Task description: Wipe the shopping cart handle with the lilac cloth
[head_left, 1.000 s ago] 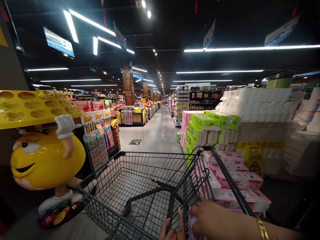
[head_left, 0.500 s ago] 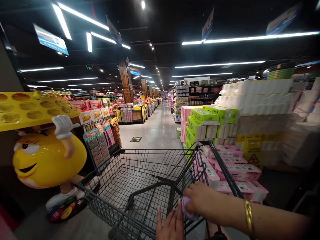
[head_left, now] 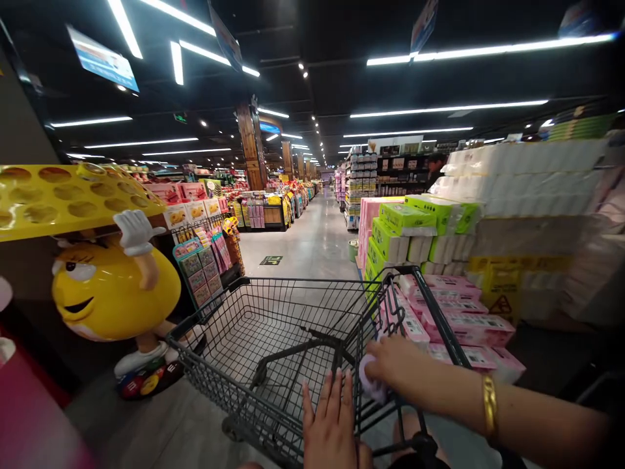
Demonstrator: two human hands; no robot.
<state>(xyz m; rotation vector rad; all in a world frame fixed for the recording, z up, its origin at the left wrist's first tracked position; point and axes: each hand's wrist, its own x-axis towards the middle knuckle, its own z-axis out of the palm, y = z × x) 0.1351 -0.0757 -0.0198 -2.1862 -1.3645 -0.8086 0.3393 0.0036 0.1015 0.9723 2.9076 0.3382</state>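
Note:
A dark wire shopping cart (head_left: 273, 352) stands in front of me, its basket holding nothing I can see. My right hand (head_left: 398, 365), below a gold bracelet (head_left: 489, 407), is closed round a lilac cloth (head_left: 372, 381) and presses it against the wire at the cart's near right end. Just left of it, my left hand (head_left: 329, 420) lies with its fingers stretched out and slightly spread over the cart's near edge. Its thumb is mostly hidden. The cart's push bar (head_left: 442, 319) slants past on the right.
On the left stands a large yellow candy-figure display (head_left: 117, 293) beside hanging goods (head_left: 200, 273). Stacks of green tissue packs (head_left: 403, 218) and pink packs (head_left: 469, 329) flank the cart on the right, near a yellow caution sign (head_left: 502, 290). A tiled aisle (head_left: 317, 228) runs ahead.
The view has tilted down and turned slightly left. My left hand reaches further up into view, fingers still outstretched. My right hand keeps the cloth, slightly higher in the picture.

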